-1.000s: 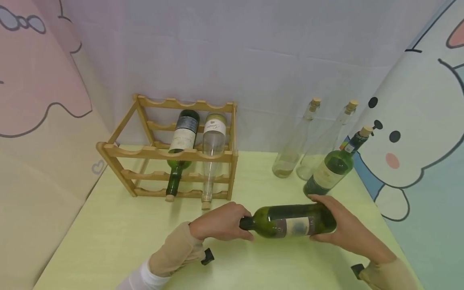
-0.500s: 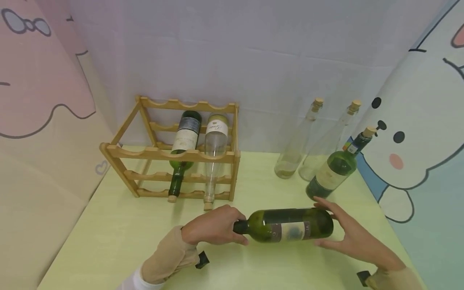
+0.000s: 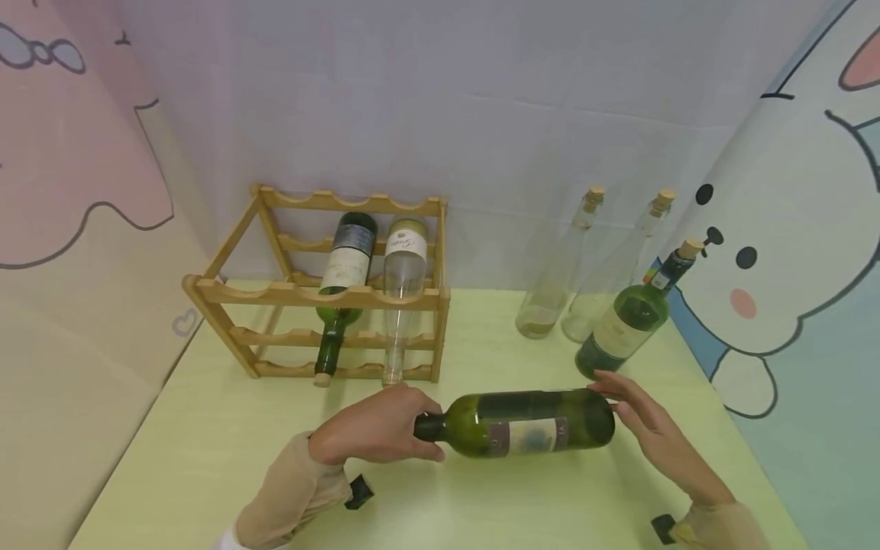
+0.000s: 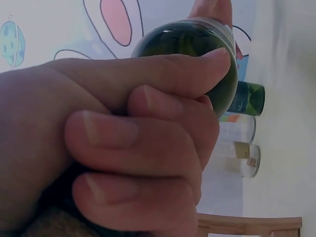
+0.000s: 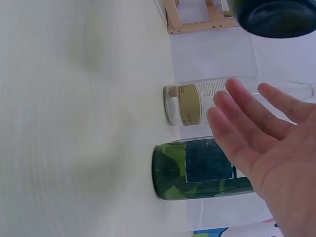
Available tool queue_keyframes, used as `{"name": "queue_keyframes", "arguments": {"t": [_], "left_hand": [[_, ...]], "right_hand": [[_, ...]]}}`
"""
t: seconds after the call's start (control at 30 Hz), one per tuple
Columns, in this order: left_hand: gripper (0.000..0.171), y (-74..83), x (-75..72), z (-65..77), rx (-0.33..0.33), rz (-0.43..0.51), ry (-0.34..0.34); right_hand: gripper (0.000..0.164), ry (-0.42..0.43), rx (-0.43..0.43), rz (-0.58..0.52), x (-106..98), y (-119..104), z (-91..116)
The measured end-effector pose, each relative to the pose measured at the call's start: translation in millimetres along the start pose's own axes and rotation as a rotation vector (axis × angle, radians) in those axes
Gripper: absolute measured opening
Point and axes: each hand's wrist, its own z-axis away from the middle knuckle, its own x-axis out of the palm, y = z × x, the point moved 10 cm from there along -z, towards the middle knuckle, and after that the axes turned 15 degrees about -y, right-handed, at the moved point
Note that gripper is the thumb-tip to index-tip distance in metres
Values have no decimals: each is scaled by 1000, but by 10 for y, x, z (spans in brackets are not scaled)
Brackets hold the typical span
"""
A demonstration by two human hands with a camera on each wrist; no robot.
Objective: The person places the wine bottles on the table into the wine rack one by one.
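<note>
A green wine bottle (image 3: 529, 425) lies sideways above the table, its neck to the left and its base to the right. My left hand (image 3: 381, 426) grips it by the neck; in the left wrist view the curled fingers (image 4: 143, 153) wrap it, hiding most of the neck. My right hand (image 3: 646, 431) is by the bottle's base with its fingers loosely spread. In the right wrist view that hand (image 5: 266, 133) holds nothing, and the bottle's base (image 5: 279, 17) is apart from its fingers.
A wooden wine rack (image 3: 316, 294) stands at the back left, holding a green bottle (image 3: 347, 263) and a clear bottle (image 3: 404, 271) necks forward. At the back right stand two clear corked bottles (image 3: 550, 290) (image 3: 612, 290) and a corked green wine bottle (image 3: 622, 328).
The bottle has moved left with my left hand. My right hand has let go of its base, and a gap now shows between them.
</note>
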Motion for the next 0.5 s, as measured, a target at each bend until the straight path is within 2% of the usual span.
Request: {"name": "queue_keyframes", "arguments": {"t": [0.2,0.33,0.5], "left_hand": [[23,-13,-100,135,9,4,15],[22,-39,-169,228,-7,22,10],[23,-73,-285,331,-50,2,22]], "right_hand": [[42,44,-5,-61,-27,98,-24],[40,42,11,-99,-31,173,-41],[38,48,-1,-108,-43,203,-75]]}}
